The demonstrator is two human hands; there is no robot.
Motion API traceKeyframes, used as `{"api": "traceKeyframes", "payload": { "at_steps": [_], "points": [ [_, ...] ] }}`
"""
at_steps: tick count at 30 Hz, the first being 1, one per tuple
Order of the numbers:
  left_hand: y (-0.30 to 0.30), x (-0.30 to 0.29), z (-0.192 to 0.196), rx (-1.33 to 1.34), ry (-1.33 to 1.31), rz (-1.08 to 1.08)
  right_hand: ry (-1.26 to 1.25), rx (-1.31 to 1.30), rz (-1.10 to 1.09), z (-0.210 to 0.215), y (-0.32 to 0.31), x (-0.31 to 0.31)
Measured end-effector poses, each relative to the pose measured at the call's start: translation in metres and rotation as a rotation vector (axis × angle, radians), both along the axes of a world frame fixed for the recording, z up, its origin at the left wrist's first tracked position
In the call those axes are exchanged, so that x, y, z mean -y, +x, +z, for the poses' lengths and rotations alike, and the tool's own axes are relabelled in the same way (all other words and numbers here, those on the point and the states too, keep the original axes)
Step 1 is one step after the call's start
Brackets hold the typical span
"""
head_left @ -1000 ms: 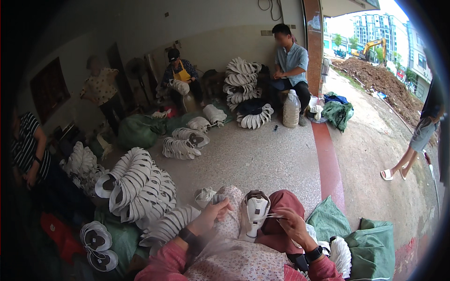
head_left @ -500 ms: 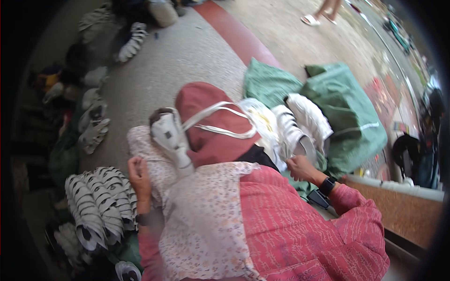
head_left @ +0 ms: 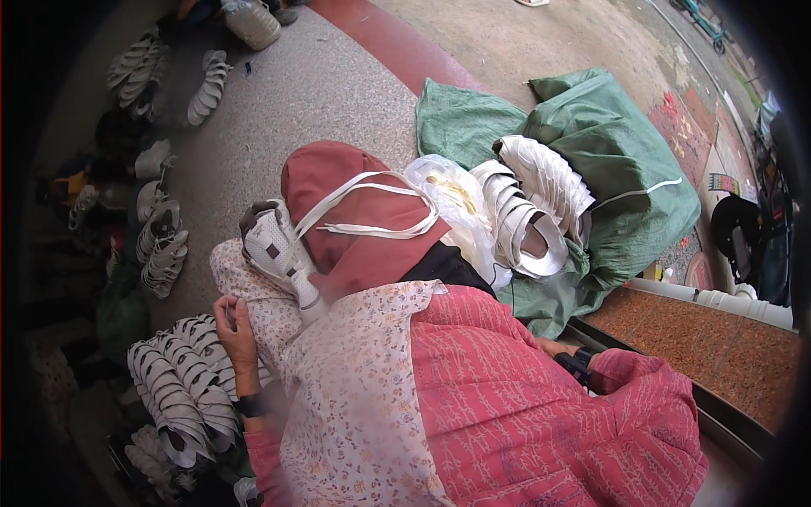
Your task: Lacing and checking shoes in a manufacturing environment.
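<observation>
Floor (head_left: 279, 110), speckled grey, runs along the upper left, edged by a red strip (head_left: 397, 42). Pink patterned garment (head_left: 524, 397) fills the lower middle. Green sack (head_left: 642, 160), bulky and creased, stands at the wearer's right. Floral apron (head_left: 355, 380), pale, spread over the lap and left knee. Left of it, rows of nested white uppers (head_left: 182, 380), dark-lined. Maroon cloth (head_left: 338, 182) rises in a rounded hump, right of the apron-covered knee. Two curved stacks of white uppers (head_left: 545, 173) lie against the sack; clear plastic bag (head_left: 460, 211), pale yellowish contents, sits between them and the maroon cloth.

Single white shoe upper (head_left: 279, 245), brown-trimmed, lies on the lap between floral knee and maroon cloth, clear of both hands. White lace (head_left: 380, 230) loops from its side across the maroon.

Left hand (head_left: 236, 334): just beside the floral knee, fingers loosely curled; cannot tell if anything is held. Right hand (head_left: 553, 348): low by the hip, mostly hidden behind the garment; grip cannot be told. Dark band (head_left: 250, 406) on left wrist, dark watch (head_left: 583, 359) on right.
</observation>
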State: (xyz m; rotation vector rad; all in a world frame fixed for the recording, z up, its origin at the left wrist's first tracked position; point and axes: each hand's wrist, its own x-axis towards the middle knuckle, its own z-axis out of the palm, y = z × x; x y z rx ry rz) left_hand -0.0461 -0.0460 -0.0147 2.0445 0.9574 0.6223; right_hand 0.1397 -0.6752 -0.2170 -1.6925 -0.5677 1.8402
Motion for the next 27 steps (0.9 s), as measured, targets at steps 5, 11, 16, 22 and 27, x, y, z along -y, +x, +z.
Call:
{"api": "traceKeyframes", "payload": {
  "at_steps": [5, 11, 16, 22, 27],
  "points": [
    [-0.001, -0.001, 0.000, 0.019, 0.026, -0.017, -0.601, -0.682, -0.810, 0.015, 0.009, -0.015],
    [0.000, 0.000, 0.002, 0.008, 0.007, -0.008, -0.427, -0.722, -1.060, 0.076, 0.061, -0.053],
    [0.000, -0.003, 0.000, 0.041, -0.001, -0.022, -0.007, -0.776, -1.079, 0.130, 0.139, -0.090],
    [-0.001, -0.004, 0.002, 0.029, -0.017, -0.022, 0.226, -0.659, -1.109, 0.165, 0.191, -0.125],
    [0.001, 0.000, 0.008, 0.028, 0.041, -0.008, 0.438, -0.642, -1.003, 0.181, 0.194, -0.147]
  ]
}}
